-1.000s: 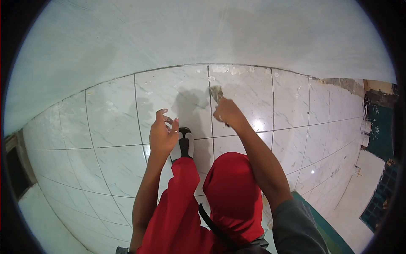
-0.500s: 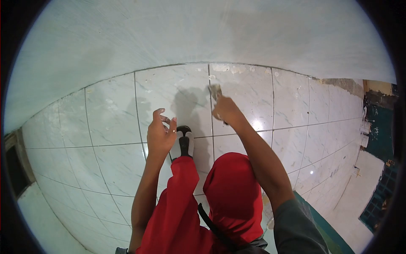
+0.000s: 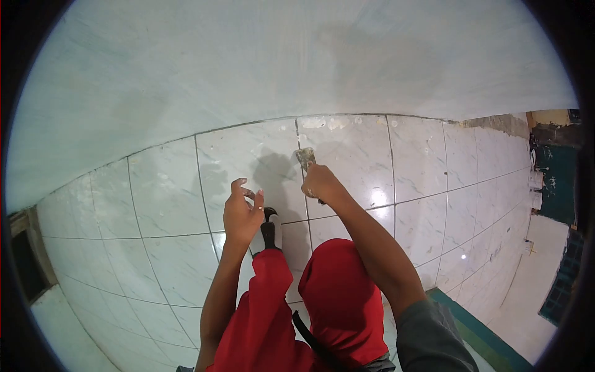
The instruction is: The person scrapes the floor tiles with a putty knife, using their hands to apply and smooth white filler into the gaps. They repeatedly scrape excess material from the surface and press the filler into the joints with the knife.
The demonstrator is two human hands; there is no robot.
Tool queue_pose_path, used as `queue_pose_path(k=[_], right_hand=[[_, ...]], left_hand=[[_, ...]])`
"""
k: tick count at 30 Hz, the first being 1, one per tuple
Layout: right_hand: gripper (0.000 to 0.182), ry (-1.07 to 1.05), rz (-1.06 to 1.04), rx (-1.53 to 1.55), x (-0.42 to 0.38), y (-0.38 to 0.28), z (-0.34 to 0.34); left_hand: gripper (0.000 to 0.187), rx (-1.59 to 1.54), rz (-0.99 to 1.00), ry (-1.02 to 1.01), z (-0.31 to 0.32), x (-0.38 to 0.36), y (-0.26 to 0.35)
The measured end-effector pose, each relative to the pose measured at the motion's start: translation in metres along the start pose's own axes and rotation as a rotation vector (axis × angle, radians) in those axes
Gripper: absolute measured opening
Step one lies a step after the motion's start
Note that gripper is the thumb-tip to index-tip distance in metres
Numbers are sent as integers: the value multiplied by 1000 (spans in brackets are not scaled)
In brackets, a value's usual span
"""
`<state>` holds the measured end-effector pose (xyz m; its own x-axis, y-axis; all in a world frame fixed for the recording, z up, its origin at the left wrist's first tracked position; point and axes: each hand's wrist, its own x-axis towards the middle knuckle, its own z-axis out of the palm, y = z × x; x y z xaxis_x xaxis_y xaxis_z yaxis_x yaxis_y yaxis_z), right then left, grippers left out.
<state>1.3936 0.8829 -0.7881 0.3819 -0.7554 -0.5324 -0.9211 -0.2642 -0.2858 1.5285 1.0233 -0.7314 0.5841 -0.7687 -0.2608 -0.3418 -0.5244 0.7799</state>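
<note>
My right hand (image 3: 322, 184) is closed round the handle of a putty knife (image 3: 305, 157). Its blade, stained with pale residue, points towards the wall and overlaps the grout line between two tiles in this view. My left hand (image 3: 243, 209) is raised over the floor near my shoe (image 3: 271, 226), its fingers half bent and apart, with nothing between them. Whitish residue marks its fingertips. Beneath both hands lies the white marbled tile floor (image 3: 347, 164), with pale spots (image 3: 334, 123) along its edge by the wall.
A pale, smeared wall (image 3: 248, 62) rises straight ahead from the tiles. My red-clad knees (image 3: 344, 291) are bent below my hands. A dark opening with a worn frame (image 3: 38, 266) is at far left. Dark green surfaces (image 3: 555, 180) and white containers (image 3: 535, 189) stand at far right.
My view has tilted up, so wall, floor and hands sit lower in the picture. The putty knife's blade has turned and shows more of its flat face. My left hand keeps its half-bent pose.
</note>
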Motion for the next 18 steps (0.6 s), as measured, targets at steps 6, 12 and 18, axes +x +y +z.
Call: queue_pose_path(k=[6,12,18], right_hand=[[28,15,-5,20,-4,-3,0],[51,-175,12,82,25,11,-3],[54,-92,15,74,42,6,0]], left_hand=[[39,-9,12,-8,3,15,18],[39,33,13,-18,-2,10,12],[40,67,-35,-19,-5,7,8]])
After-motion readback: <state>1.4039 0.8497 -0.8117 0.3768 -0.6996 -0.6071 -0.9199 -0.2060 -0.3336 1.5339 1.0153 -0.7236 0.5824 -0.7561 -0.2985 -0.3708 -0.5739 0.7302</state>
